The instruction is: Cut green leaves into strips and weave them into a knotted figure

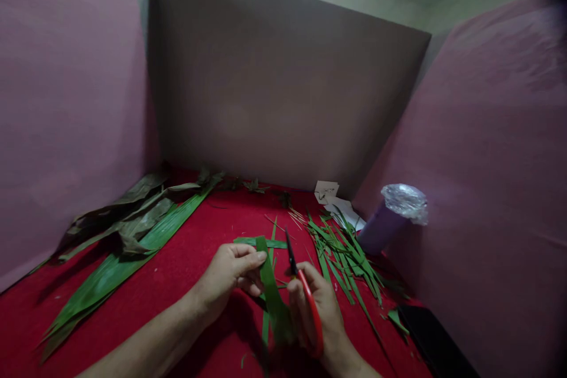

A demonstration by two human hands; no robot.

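Note:
Between thumb and fingers, my left hand (239, 269) pinches a broad green leaf strip (271, 292) near its upper end. The strip hangs down toward me, and its lower end is blurred. My right hand (316, 301) grips red-handled scissors (313, 313) just right of the strip, with the dark blades pointing up and away from me. Whether the blades are parted is hard to make out. Beyond my hands, another leaf piece (277, 244) lies crosswise on the red cloth (177, 289), and narrow green strips lie beneath the held one.
Long green leaves (146, 254) and dried brown leaves (137, 227) lie at the left. Many cut strips (343, 254) are heaped at the right, near thin sticks (297, 218), white papers (345, 212) and a purple container (383, 227) topped with clear plastic. A black flat object (434, 339) lies at the lower right.

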